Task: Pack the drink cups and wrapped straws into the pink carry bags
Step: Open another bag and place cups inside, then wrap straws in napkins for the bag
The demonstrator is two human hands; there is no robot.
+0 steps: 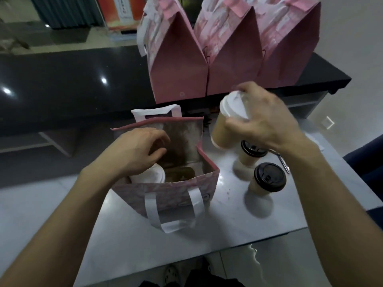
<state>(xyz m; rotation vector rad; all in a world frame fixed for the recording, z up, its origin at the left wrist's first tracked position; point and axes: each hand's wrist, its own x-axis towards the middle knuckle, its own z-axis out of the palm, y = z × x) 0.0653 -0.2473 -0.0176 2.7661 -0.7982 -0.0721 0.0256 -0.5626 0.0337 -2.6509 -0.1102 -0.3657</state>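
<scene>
An open pink carry bag [176, 189] with white handles stands on the white table. Inside it, at the left, sits a white-lidded cup [152, 175]. My left hand [138, 151] reaches into the bag's mouth just above that cup, fingers loosely curled, holding nothing that I can see. My right hand [263, 119] grips a tan cup with a white lid [224, 125] by its top, tilted, in the air just right of the bag. Two tan cups with black lids [251, 151] [268, 179] stand on the table to the right. A wrapped straw [284, 162] lies beyond them.
Three closed pink bags [178, 67] [234, 65] [288, 48] stand in a row on the dark counter [62, 79] behind. The white table [238, 224] ends close to me at the front and drops off at the right.
</scene>
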